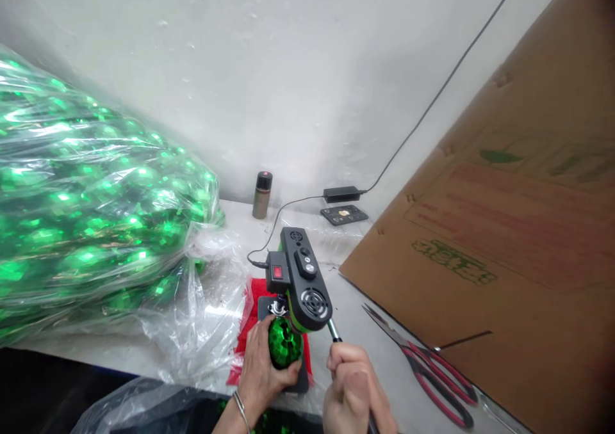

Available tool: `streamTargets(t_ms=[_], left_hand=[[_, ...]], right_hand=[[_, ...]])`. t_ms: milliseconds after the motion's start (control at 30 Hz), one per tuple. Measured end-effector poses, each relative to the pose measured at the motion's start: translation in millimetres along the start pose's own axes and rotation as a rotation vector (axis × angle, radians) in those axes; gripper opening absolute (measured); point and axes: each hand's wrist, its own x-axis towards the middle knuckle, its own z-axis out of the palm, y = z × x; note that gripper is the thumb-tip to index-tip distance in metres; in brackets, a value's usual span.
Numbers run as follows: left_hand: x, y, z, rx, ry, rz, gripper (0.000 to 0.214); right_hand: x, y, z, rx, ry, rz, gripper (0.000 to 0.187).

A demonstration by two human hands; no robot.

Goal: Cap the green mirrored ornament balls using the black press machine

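Black machine (306, 280), ball (285, 341) just left of its near end

The machine's long axis runs away from me; I have the right hand (353, 383) fisted around the lever (334, 330), the left hand (262, 363) pinching the ball.

So my bauble (285, 352) is proper shiny green with a faceted pattern, and the clear bag (211, 248) glitters the same green. My machine (306, 280)'s black with lime edging, a red switch (277, 272) and a silver lever (333, 331). Mat (257, 287)'s loud red, scissors (415, 354) are red-and-black handled, box (509, 319)'s brown with green and faded red print.
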Motion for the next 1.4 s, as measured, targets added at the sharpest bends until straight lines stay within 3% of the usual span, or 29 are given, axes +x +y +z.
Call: streamTargets(t_ms=[433,667,900,1033,1233,1300,1400], left_hand=[[-0.4,-0.9,5.5,-0.026,0.025,-0.016,0.08],[-1.0,-2.8,4.9,0.019,0.033,0.02,0.081],[-1.7,-3.3,5.8,0.01,0.03,0.013,0.079],[-0.4,-3.3,3.9,-0.025,-0.005,-0.014,0.081],[2.7,-6.1,-5.3,-0.093,-0.043,-0.095,0.082],[-10.1,-9.2,-13.3,-0.111,-0.032,-0.098,0.083],[-49.3,-12.8,-28.1,-0.079,0.01,-0.022,0.081]], right_hand=[[2.1,-1.3,7.8,0.022,0.078,-0.003,0.052],[-17.4,2.3,4.0,-0.033,0.061,0.033,0.052],[-31.1,19.0,-0.7,-0.022,0.032,-0.041,0.051],[-10.6,7.7,-3.7,-0.012,0.012,-0.018,0.048],[41.7,-28.0,2.4,0.01,-0.102,0.157,0.055],[44.9,-31.6,3.4,0.008,-0.1,0.171,0.056],[37.1,-27.5,-0.9,0.018,-0.102,0.179,0.055]])
